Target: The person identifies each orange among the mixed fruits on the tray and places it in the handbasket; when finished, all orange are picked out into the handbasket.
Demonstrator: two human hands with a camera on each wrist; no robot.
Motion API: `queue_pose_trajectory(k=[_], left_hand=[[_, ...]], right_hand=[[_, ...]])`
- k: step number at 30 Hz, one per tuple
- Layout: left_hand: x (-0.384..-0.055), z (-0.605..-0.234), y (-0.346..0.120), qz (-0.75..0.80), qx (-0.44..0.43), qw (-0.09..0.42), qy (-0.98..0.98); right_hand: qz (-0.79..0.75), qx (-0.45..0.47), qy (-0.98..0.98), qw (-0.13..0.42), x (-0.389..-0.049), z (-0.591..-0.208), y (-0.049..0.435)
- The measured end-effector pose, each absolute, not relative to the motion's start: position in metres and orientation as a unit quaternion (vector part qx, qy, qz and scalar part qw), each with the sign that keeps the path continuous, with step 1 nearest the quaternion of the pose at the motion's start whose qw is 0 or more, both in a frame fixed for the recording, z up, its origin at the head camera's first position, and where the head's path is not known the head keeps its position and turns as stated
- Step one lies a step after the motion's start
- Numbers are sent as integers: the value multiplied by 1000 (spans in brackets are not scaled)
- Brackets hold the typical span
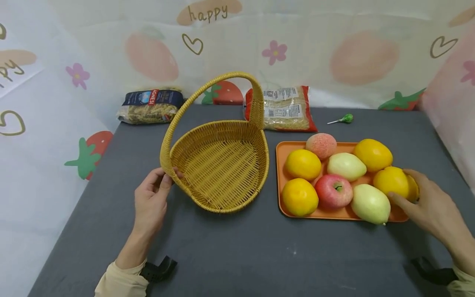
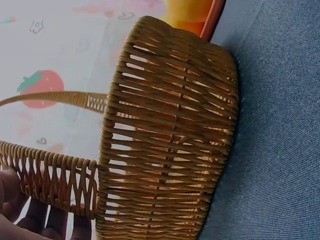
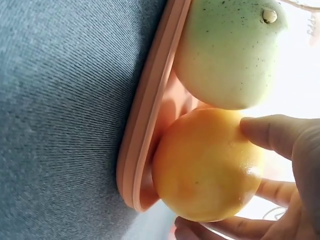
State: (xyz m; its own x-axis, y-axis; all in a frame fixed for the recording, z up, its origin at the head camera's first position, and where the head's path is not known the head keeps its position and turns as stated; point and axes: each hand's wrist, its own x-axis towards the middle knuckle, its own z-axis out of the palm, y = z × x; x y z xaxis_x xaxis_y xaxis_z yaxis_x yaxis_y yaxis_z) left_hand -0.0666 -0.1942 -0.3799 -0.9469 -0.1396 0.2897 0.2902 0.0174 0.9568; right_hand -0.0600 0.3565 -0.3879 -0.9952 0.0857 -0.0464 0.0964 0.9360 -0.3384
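Observation:
A yellow wicker basket (image 1: 219,177) with an arched handle (image 1: 208,88) stands left of the middle of the table. My left hand (image 1: 152,202) grips the foot of that handle at the left rim, thumb outside and fingertips behind the weave. Under the thumb and curled fingers of my right hand (image 1: 432,206) is an orange (image 3: 207,165) at the right end of an orange tray (image 1: 334,217). Beside it lies a pale green fruit (image 3: 230,55). Also in the tray are a red apple (image 1: 332,193), a pink peach-like fruit (image 1: 321,145) and several more oranges (image 1: 299,197).
Behind the basket lie a dark blue pasta bag (image 1: 150,105) and a red-edged clear bag (image 1: 287,111). A green lollipop (image 1: 346,119) is at the back, beyond the tray. A printed cloth (image 1: 230,49) hangs along the back and sides of the grey table (image 1: 259,255).

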Motion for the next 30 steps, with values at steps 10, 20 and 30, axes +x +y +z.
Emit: queue_pose_trajectory(k=[10,20,30], left_hand=[[-66,-389,-201,-677,-43,133,-723],[-63,-391,-208,-585,-50,143,-796],[-63,-388,-208,-579,-60,151,-799]], right_hand=[[-173,48,983,25,-60,-389,357],[-177,45,983,28,-60,-390,356],[-180,44,983,16,-62,-392,358]])
